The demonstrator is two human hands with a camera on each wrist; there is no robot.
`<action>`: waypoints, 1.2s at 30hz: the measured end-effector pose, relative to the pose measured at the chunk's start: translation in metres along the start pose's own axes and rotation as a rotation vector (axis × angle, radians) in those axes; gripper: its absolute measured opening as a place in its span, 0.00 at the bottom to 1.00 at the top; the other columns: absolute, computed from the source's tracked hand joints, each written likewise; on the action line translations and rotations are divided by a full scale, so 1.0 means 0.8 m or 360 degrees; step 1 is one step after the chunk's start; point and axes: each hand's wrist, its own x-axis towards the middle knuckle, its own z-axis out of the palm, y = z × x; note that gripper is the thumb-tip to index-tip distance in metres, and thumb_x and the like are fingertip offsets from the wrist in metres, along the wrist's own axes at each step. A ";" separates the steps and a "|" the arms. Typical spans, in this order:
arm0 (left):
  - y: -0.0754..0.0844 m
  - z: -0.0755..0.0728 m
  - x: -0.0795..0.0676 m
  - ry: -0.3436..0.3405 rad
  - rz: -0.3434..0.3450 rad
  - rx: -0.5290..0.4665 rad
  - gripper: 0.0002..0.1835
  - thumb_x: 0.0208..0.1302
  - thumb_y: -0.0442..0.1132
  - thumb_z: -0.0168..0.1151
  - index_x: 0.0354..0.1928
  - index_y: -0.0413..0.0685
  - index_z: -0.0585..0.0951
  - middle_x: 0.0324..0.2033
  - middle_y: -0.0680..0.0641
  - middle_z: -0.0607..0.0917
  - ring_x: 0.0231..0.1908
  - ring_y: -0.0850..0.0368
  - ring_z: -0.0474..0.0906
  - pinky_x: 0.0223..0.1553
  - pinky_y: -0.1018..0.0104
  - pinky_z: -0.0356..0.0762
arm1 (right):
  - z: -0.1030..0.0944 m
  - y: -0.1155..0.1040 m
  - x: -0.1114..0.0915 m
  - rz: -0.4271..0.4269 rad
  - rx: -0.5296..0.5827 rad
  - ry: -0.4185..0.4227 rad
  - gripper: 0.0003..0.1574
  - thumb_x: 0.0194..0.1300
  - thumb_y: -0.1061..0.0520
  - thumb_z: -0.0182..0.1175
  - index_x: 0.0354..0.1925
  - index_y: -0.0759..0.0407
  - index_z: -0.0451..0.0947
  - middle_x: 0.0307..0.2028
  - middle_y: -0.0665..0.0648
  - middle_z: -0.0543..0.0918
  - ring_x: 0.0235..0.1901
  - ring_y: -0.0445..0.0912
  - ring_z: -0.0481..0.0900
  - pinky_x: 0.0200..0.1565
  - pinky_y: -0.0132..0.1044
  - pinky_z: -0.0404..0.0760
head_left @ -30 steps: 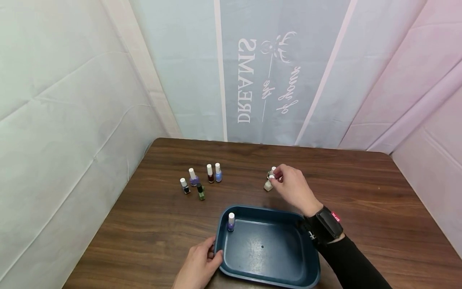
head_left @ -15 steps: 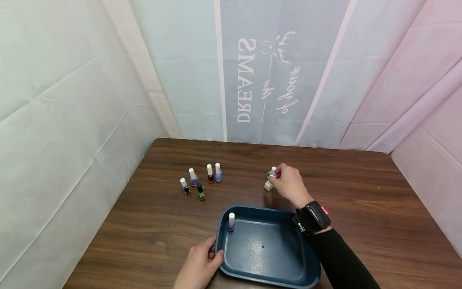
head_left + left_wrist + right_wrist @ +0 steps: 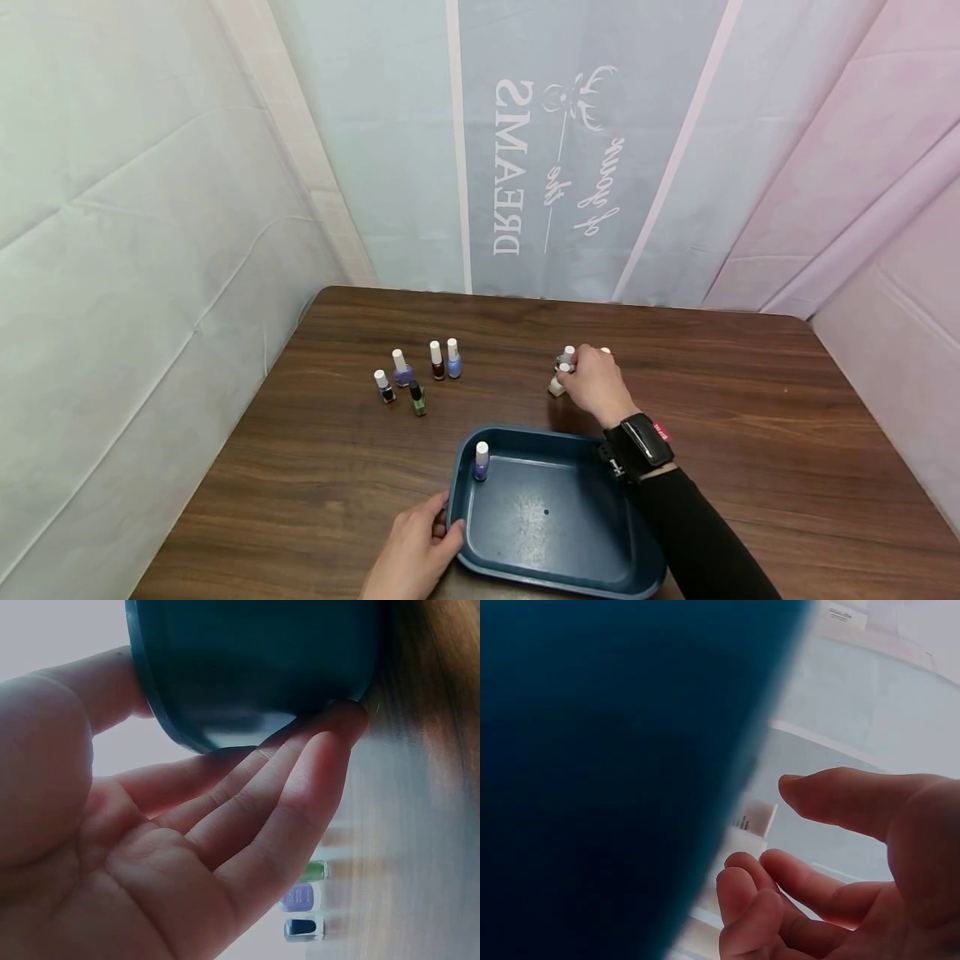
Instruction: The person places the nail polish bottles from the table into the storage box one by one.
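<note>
My left hand grips the left wall of the dark blue tray, thumb at the rim and fingers along the outside, as the left wrist view shows too. A purple nail polish bottle stands in the tray's far left corner. Beyond the tray, my right hand reaches among several white-capped bottles, with its thumb tip right at the cap of a pale nail polish bottle. Behind that stands a greyish bottle; another white cap peeks out past the knuckles. A gap shows between thumb and fingers in the right wrist view.
On the table's left stand several more bottles: black, purple, green, dark brown and blue. Fabric curtains rise behind the wooden table. The right forearm crosses the tray's right side.
My right hand and forearm have shifted slightly left among the pale bottles, uncovering a white cap to the right of the hand. The left hand and the tray have barely moved.
</note>
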 end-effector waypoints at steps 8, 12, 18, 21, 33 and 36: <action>0.000 0.000 -0.001 0.0019 0.0034 0.0007 0.19 0.61 0.38 0.60 0.53 0.37 0.78 0.31 0.51 0.82 0.30 0.67 0.76 0.30 0.72 0.77 | 0.009 0.001 0.006 -0.0014 -0.0046 0.0008 0.13 0.62 0.59 0.60 0.38 0.71 0.76 0.33 0.64 0.80 0.26 0.49 0.73 0.24 0.35 0.67; 0.000 0.000 -0.001 0.0010 0.0036 0.0002 0.19 0.61 0.38 0.60 0.53 0.37 0.77 0.31 0.51 0.82 0.30 0.67 0.77 0.31 0.71 0.78 | 0.013 0.000 0.007 -0.0016 -0.0105 0.0018 0.15 0.62 0.59 0.60 0.40 0.73 0.75 0.32 0.65 0.79 0.26 0.50 0.74 0.24 0.36 0.68; 0.000 0.001 -0.002 0.0015 0.0051 0.0021 0.19 0.61 0.38 0.60 0.52 0.37 0.78 0.31 0.51 0.82 0.30 0.68 0.77 0.31 0.72 0.78 | 0.018 0.001 0.008 -0.0001 -0.0140 -0.0003 0.14 0.61 0.60 0.60 0.40 0.72 0.75 0.31 0.64 0.79 0.26 0.50 0.74 0.25 0.36 0.70; 0.000 0.001 -0.002 0.0015 0.0047 0.0023 0.18 0.61 0.39 0.60 0.52 0.37 0.78 0.31 0.52 0.82 0.30 0.69 0.77 0.32 0.73 0.78 | 0.020 0.001 0.010 -0.0015 -0.0163 -0.0004 0.12 0.61 0.61 0.59 0.38 0.71 0.74 0.30 0.64 0.79 0.26 0.50 0.75 0.27 0.38 0.72; 0.001 0.000 -0.002 0.0003 0.0038 0.0007 0.18 0.62 0.39 0.60 0.51 0.37 0.78 0.32 0.51 0.83 0.31 0.67 0.77 0.32 0.72 0.78 | 0.025 0.001 0.013 -0.0046 -0.0216 0.0026 0.10 0.60 0.62 0.59 0.37 0.71 0.75 0.31 0.66 0.79 0.32 0.56 0.77 0.37 0.47 0.76; 0.002 0.000 -0.003 0.0002 0.0037 0.0012 0.17 0.61 0.39 0.60 0.51 0.37 0.78 0.31 0.51 0.82 0.31 0.67 0.77 0.32 0.71 0.78 | 0.025 0.002 0.013 -0.0051 -0.0227 0.0036 0.10 0.60 0.63 0.59 0.36 0.72 0.76 0.31 0.67 0.79 0.32 0.56 0.77 0.37 0.48 0.76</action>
